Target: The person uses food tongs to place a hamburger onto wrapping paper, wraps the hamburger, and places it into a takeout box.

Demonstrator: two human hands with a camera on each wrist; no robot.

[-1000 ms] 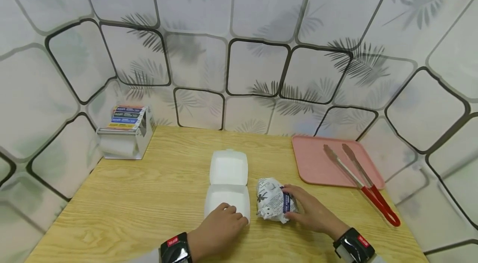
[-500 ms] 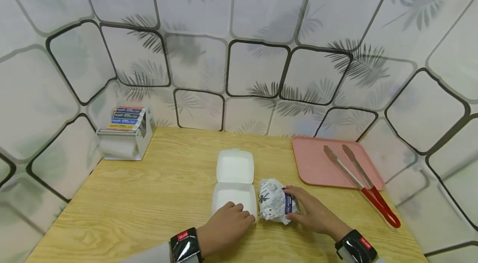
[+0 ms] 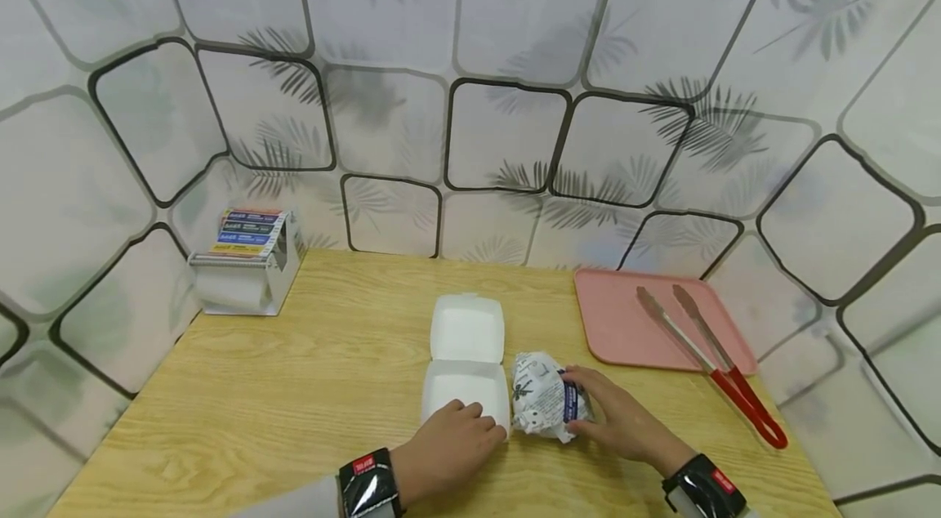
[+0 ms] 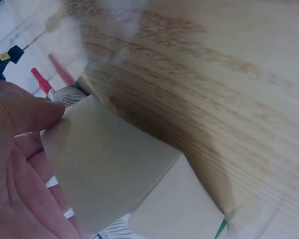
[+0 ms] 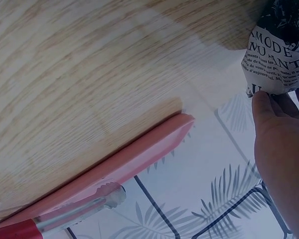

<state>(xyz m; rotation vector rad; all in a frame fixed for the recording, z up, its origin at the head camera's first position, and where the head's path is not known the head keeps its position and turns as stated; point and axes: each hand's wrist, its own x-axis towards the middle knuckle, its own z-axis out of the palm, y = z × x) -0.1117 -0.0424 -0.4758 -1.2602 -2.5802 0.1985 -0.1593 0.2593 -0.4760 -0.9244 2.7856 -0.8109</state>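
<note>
Head view: your left hand [image 3: 450, 449] pinches, and partly hides, the white foam box [image 3: 466, 375] open on the wooden desk [image 3: 323, 371]; your right hand [image 3: 619, 421] grasps the printed white paper bundle [image 3: 540, 397] just beside it.

The left sleeve [image 3: 294, 499] slants up and rightward from the bottom edge of the head view; beyond it the left hand [image 3: 450, 448] lies back upward, fingers [image 4: 40, 164] bent, left thumb [image 4: 42, 115] opposing them in a pinch. The right wrist [image 3: 667, 453] angles inward, and the right hand [image 3: 621, 420] points leftward, its forefinger [image 3: 584, 376] and right thumb [image 3: 583, 427] spread in a curved grip.
</note>
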